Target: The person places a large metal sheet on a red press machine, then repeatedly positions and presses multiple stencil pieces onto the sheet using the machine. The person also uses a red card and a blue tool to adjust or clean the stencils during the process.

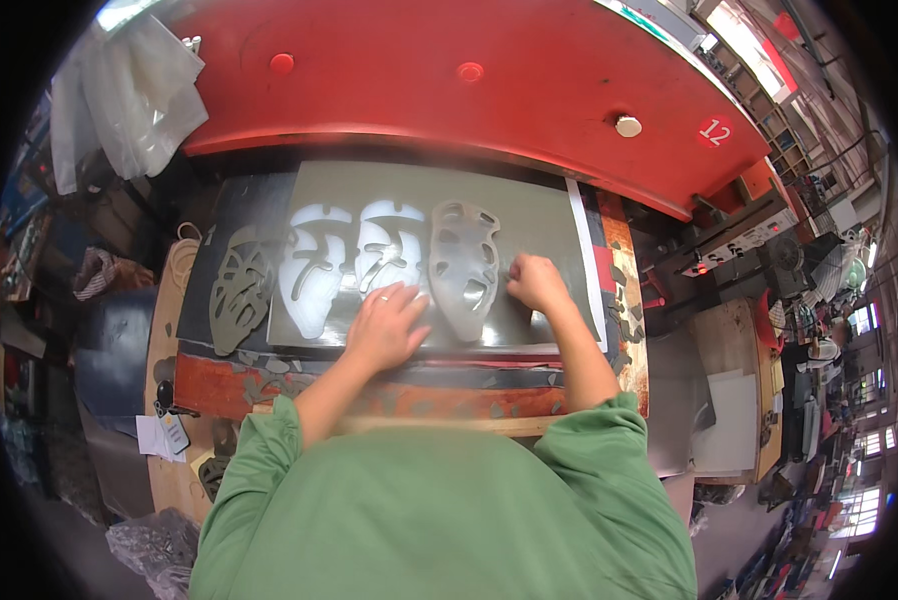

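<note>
On the bed of a red machine lies a shiny grey-green sheet (389, 180). Two bright white, shoe-upper-shaped outlines (314, 280) show on it, the second (389, 240) further right. My left hand (389, 325) rests over the lower end of that second shape, fingers spread and seemingly holding nothing. Just right of it sits a translucent pale template (464, 275) with several openings. Beside the template's right edge, my right hand (537, 285) is closed, fingers curled; what they hold, if anything, is hidden. A grey cut piece (239, 290) with slots lies at the sheet's left.
The red machine beam (399, 90) spans the far side above the bed. Dark scraps (624, 310) are strewn along the bed's right and front edges. Clear plastic (134, 90) hangs at far left. A phone (173, 432) lies on the wooden ledge at left; a control box (744, 245) stands right.
</note>
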`<state>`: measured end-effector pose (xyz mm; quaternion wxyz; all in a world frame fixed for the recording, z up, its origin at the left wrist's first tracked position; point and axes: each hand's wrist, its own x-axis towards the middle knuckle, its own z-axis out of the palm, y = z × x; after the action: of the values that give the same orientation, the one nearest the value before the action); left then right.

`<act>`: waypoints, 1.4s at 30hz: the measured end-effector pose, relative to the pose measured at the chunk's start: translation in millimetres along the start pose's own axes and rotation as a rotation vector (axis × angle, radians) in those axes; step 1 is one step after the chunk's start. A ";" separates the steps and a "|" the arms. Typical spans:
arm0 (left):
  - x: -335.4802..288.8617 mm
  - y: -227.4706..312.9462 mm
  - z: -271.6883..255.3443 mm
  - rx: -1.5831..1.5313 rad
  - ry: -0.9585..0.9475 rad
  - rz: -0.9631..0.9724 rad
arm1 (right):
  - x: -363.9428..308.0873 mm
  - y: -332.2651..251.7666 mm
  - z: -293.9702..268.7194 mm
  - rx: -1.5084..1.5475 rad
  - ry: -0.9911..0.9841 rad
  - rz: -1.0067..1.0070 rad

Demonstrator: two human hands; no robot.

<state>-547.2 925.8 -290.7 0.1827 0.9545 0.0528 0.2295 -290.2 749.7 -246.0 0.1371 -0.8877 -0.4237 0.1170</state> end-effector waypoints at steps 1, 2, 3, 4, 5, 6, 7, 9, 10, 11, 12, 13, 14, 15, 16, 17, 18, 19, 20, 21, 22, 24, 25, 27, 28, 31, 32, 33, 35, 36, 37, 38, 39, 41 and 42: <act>0.1 0.0 0.3 0.005 0.005 0.002 | -7.0 0.2 -10.1 0.076 -0.199 -0.018; 0.2 0.2 0.6 0.007 0.023 0.000 | -13.9 -2.0 -18.0 0.153 -0.393 -0.025; 0.3 0.3 0.7 0.020 0.015 0.000 | -22.6 -7.2 -22.0 0.370 -0.601 -0.022; 0.2 0.5 0.5 0.029 0.015 0.000 | -26.4 -19.1 -18.0 0.371 -0.334 -0.006; 0.7 0.3 0.3 0.041 0.023 -0.001 | -28.4 -35.2 -8.7 0.328 -0.078 0.060; 0.5 0.6 -0.3 0.057 0.004 -0.009 | -27.1 -53.3 1.5 0.269 0.157 0.156; 0.5 0.8 -0.8 0.076 -0.008 -0.015 | -22.9 -72.5 13.0 0.212 0.189 0.211; 1.6 0.2 -2.2 0.088 -0.044 -0.037 | -9.9 -112.5 37.1 0.073 0.238 0.347; 1.7 0.4 -2.9 0.094 -0.082 -0.055 | -7.3 -127.6 45.8 -0.021 0.212 0.380; 2.3 0.3 -3.7 0.103 -0.118 -0.071 | -3.6 -141.0 51.6 -0.108 0.215 0.385; 3.0 0.2 -4.2 0.122 -0.140 -0.078 | 0.4 -149.8 52.5 -0.196 0.211 0.388; 4.0 0.4 -4.7 0.068 -0.153 -0.091 | 4.7 -154.6 49.5 -0.172 0.236 0.430; 4.0 0.5 -5.3 0.078 -0.179 -0.105 | 6.5 -158.9 47.3 -0.158 0.222 0.419; 4.8 0.4 -5.6 0.087 -0.184 -0.108 | 8.0 -160.0 42.8 -0.155 0.190 0.428; 5.0 0.6 -5.6 0.095 -0.183 -0.105 | 8.7 -160.0 39.3 -0.153 0.159 0.437; 5.3 0.3 -5.8 0.115 -0.168 -0.099 | 9.8 -158.9 36.1 -0.114 0.148 0.440; 5.2 0.2 -5.6 0.132 -0.151 -0.087 | 9.8 -155.6 33.8 -0.075 0.136 0.446; 5.3 -0.1 -5.1 0.154 -0.130 -0.077 | 10.9 -151.1 32.5 -0.039 0.124 0.449; 5.2 -0.6 -4.7 0.134 -0.126 -0.083 | 12.4 -144.9 31.6 0.039 0.151 0.453; 5.3 -1.2 -4.0 0.123 -0.124 -0.087 | 13.6 -136.7 30.7 0.120 0.179 0.457; 5.4 -2.0 -3.3 0.112 -0.123 -0.091 | 15.7 -126.5 29.7 0.203 0.226 0.436; 5.9 -3.0 -1.4 0.090 -0.109 -0.088 | 24.5 -100.6 24.1 0.596 0.267 0.325; 6.2 -3.2 -0.5 0.078 -0.102 -0.087 | 24.2 -83.6 19.4 0.861 0.251 0.265; 6.9 -2.6 -0.3 0.078 -0.129 -0.096 | 20.6 -49.4 9.9 1.258 0.216 0.260; 7.7 -1.8 -1.4 0.084 -0.119 -0.089 | 18.6 -32.5 3.4 1.393 0.220 0.213; 13.1 2.1 -12.0 0.056 -0.230 -0.114 | 11.6 -1.5 -1.8 1.750 0.092 0.246; 17.7 5.0 -16.8 0.091 -0.222 -0.095 | 9.1 4.4 -3.2 1.815 0.075 0.286; 22.9 8.5 -22.0 0.122 -0.228 -0.079 | 7.2 6.5 -2.1 1.811 0.054 0.253; 40.1 16.2 -31.3 0.250 -0.242 0.023 | 5.5 6.1 -1.8 1.816 -0.007 0.164; 53.4 23.9 -30.8 0.091 -0.274 -0.004 | 4.8 3.8 -1.4 1.823 -0.046 0.102; 70.3 34.5 -26.2 -0.039 -0.320 -0.047 | 4.2 1.5 -2.0 1.834 -0.065 0.061; 85.5 46.8 -19.5 -0.159 -0.320 -0.075 | 3.7 -1.4 -2.0 1.794 -0.015 0.131; 99.4 60.4 -10.6 -0.337 -0.230 -0.136 | 3.5 -3.7 -2.7 1.785 0.004 0.128; 123.9 81.2 9.2 -0.576 -0.090 -0.279 | 3.2 -6.3 -3.2 1.770 0.042 0.141; 133.7 88.2 18.3 -0.644 -0.084 -0.377 | 3.4 -6.6 -2.7 1.765 0.061 0.158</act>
<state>-418.4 862.7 -217.0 0.5147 0.8302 0.1454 0.1574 -292.0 756.0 -241.5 0.7747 -0.4877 -0.1127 0.3865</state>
